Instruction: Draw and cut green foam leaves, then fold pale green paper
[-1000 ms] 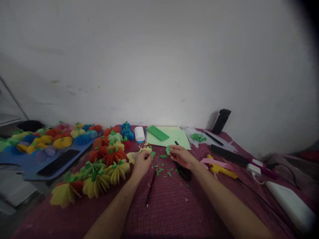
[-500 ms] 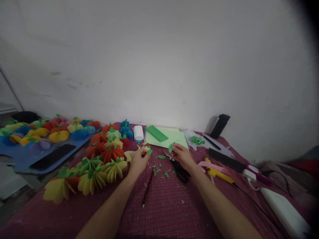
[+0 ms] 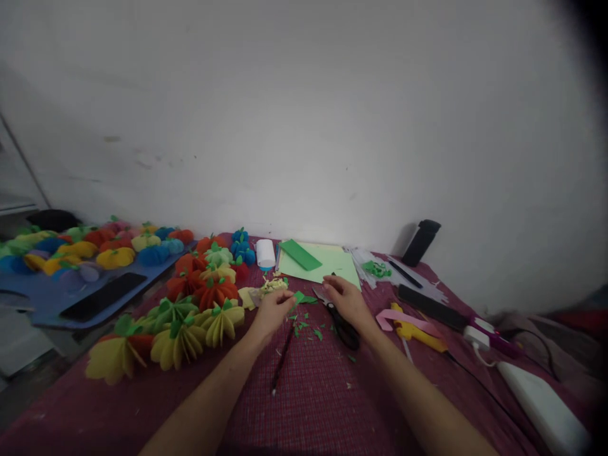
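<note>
My left hand (image 3: 275, 310) pinches a small piece of green paper (image 3: 297, 297) between thumb and fingers. Just beyond it lies a green paper leaf (image 3: 310, 299) on the cloth. Black-handled scissors (image 3: 345, 328) rest with their blades partly under my right hand (image 3: 348, 301). That hand hovers with fingers apart, and no paper shows in it. Small green scraps (image 3: 304, 325) are strewn between the hands. Left of them lies a slim dark stick with a pale tip (image 3: 284, 358).
Folded paper pumpkins (image 3: 216, 291) crowd the left side. Pale green sheets (image 3: 332, 258) with a green strip (image 3: 301, 254) on top lie by the wall. A yellow glue gun (image 3: 420, 332), a pink ribbon (image 3: 387, 318) and a black bottle (image 3: 421, 242) stand or lie at right.
The green leaf in my right hand's fingers no longer shows there. My left hand has moved slightly right and down, still pinching green paper; my right hand has shifted slightly left.
</note>
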Available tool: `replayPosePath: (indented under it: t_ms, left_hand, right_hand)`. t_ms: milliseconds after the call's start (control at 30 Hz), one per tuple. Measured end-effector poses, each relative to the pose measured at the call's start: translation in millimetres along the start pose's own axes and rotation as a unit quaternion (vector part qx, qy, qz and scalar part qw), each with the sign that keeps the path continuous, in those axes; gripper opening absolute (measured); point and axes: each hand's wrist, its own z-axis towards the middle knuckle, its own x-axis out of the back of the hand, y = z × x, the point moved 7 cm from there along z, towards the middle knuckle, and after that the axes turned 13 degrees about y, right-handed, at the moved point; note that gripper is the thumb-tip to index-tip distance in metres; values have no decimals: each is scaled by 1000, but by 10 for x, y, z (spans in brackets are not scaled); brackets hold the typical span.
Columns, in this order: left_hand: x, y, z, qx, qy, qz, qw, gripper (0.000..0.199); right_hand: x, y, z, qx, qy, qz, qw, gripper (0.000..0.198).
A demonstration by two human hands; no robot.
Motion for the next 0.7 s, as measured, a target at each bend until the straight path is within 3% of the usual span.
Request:
replayPosePath:
  t_ms: [233,500,700]
  left_hand:
    - [-350,123,-352,25,-126,-34,991,8]
    - [-218,136,-361,110,-61,-95,987,24]
    - [-310,125,-409,31,-72,-16,997,14]
  right_hand:
    - [-47,9,-594,-87,-80,114,986,19]
    - [-7,198,-634,-203,-16,255,945,19]
    - [-75,148,-715,-213,-54,281,934,17]
